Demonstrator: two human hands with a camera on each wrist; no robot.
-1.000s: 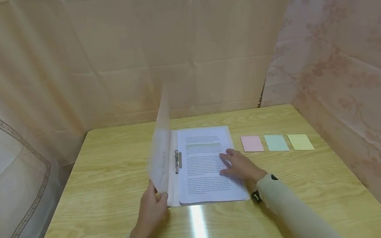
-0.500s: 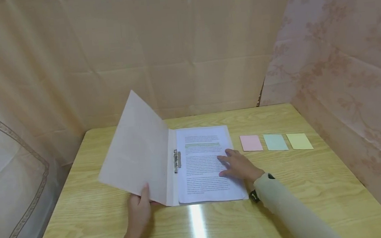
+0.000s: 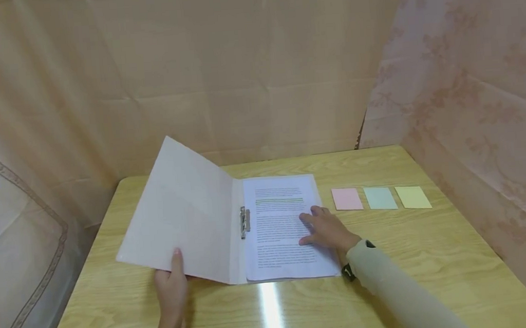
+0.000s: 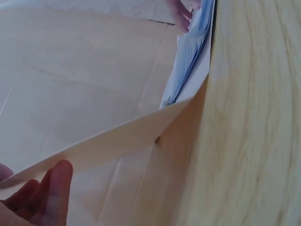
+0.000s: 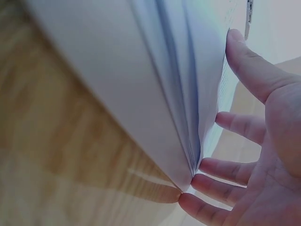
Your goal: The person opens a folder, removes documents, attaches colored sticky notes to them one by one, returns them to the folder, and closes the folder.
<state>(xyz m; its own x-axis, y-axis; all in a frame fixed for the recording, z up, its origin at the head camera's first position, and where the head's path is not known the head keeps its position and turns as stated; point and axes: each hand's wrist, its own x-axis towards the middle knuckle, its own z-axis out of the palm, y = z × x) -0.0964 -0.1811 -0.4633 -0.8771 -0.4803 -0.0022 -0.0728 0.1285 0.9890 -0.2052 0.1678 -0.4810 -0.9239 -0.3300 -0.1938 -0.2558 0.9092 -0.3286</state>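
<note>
A white file folder (image 3: 237, 238) lies opened on the table, its front cover (image 3: 188, 211) tilted up to the left. My left hand (image 3: 171, 292) grips the cover's lower edge, thumb on the inner face and fingers behind; the left wrist view shows the fingers (image 4: 59, 188) against the cover's outer side. Inside the folder is a stack of printed sheets (image 3: 276, 219) with green-highlighted lines near the top. A metal clip (image 3: 244, 222) sits along the spine. Resting on the right part of the sheets, my right hand (image 3: 330, 231) has spread fingers; the right wrist view shows fingertips touching the sheet edges.
Right of the folder, a pink sticky-note pad (image 3: 346, 199), a light green pad (image 3: 380, 198) and a yellow pad (image 3: 413, 197) lie in a row. The wooden table (image 3: 437, 253) meets beige curtains behind and patterned cloth at the right.
My left hand has swung the folder cover from nearly upright over to the left, showing its inner face. My right hand has stayed nearly still on the sheets.
</note>
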